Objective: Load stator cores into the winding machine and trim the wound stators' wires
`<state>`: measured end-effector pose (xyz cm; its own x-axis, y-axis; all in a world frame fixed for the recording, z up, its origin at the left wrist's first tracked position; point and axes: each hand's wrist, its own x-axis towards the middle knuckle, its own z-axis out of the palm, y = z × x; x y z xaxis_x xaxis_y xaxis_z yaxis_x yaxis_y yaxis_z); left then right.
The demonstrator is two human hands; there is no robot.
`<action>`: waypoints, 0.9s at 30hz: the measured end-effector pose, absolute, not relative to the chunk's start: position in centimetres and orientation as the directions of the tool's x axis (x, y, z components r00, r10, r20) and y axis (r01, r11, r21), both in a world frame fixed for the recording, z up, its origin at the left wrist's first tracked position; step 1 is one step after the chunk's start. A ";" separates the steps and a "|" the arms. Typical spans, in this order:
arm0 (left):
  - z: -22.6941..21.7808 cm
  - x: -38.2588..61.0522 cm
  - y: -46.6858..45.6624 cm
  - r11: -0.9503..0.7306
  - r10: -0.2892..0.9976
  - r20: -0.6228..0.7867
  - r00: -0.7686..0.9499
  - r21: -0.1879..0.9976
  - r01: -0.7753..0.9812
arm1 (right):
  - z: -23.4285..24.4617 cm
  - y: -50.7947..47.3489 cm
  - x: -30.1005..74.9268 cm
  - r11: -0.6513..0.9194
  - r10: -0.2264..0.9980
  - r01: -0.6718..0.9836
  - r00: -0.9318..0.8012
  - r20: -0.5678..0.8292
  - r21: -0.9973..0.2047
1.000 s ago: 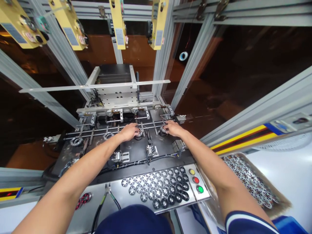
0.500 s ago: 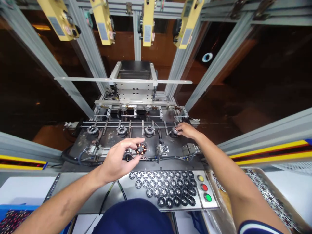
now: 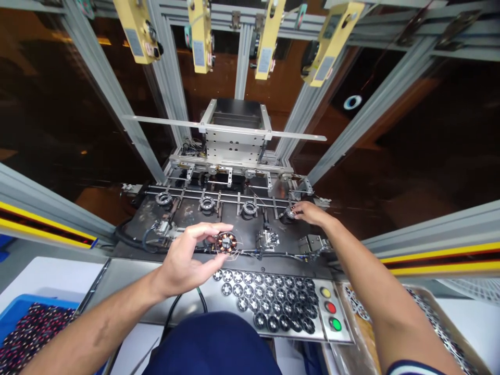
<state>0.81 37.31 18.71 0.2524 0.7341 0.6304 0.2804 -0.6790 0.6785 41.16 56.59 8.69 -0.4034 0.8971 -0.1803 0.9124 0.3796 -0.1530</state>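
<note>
My left hand pinches a motor stator between thumb and fingers, its copper windings facing me and thin loose wires sticking out around it. It is held above the front of the black machine plate. My right hand reaches to the rightmost ring fixture. Its fingers are closed on a small part at that fixture; dark and copper-coloured bits show at the fingertips, like another stator, mostly hidden. Three more ring fixtures stand to the left, among them one nearest to the right hand.
Rows of black-and-silver round parts lie on the metal ledge, beside yellow, red and green buttons. A blue bin of wound parts stands at left, a carton at right. Yellow units hang above; yellow-edged bars flank both sides.
The camera view has shifted, so the machine appears further right. My left hand has turned the stator more towards me. The right hand stays at the rightmost fixture.
</note>
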 end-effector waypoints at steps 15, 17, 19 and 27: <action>18.9 -2.0 34.8 -0.728 0.661 0.728 0.180 0.565 0.387 | 12.2 54.6 37.2 0.386 0.914 0.887 -0.404 -0.021 -0.253; 19.0 -2.5 34.4 -0.728 0.656 0.733 0.179 0.553 0.405 | 13.2 52.7 34.6 0.469 0.881 0.829 -0.464 0.093 -0.306; 19.0 -3.3 33.8 -0.728 0.651 0.739 0.175 0.541 0.422 | 13.8 50.1 31.3 0.564 0.824 0.745 -0.534 0.188 -0.357; 9.2 -11.8 26.7 0.034 0.908 0.276 -0.314 0.699 0.714 | 7.2 37.3 14.5 0.790 0.508 0.364 -0.840 0.193 -0.493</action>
